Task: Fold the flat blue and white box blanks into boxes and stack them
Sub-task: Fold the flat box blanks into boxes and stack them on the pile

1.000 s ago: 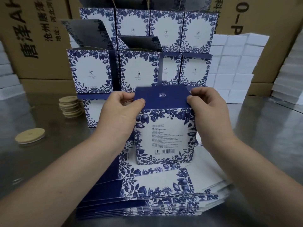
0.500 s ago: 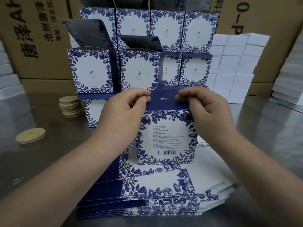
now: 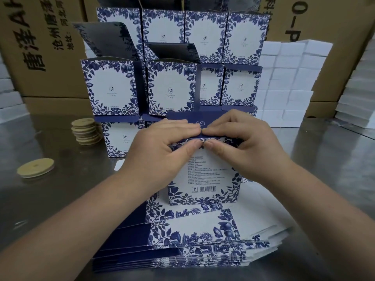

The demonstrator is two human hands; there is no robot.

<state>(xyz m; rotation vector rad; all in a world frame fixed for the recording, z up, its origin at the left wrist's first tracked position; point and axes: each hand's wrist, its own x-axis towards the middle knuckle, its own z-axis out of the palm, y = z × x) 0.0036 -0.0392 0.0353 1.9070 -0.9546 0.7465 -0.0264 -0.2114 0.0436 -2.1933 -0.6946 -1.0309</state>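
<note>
A folded blue and white box point(image 3: 205, 183) stands upright on a pile of flat box blanks point(image 3: 194, 246) at the near edge of the steel table. My left hand point(image 3: 162, 151) and my right hand point(image 3: 241, 142) meet at the box's top front edge. Their fingers lie across the dark blue lid flap point(image 3: 194, 120) and their thumbs press against the printed front face just below it, pinching the edge. Behind the box rises a stack of finished boxes point(image 3: 174, 57) in several rows, some with open dark flaps.
Round wooden lids are stacked point(image 3: 86, 131) at the left, and one lid point(image 3: 35, 170) lies alone nearer me. White foam blocks point(image 3: 288, 82) are piled at the back right. Large cardboard cartons point(image 3: 40, 47) stand behind everything. The steel tabletop point(image 3: 324, 169) is bare at the right.
The lid flap, raised a second ago, has come down onto the box. Both hands slid from the flap's outer corners inward until fingertips and thumbs meet at the middle of the front edge.
</note>
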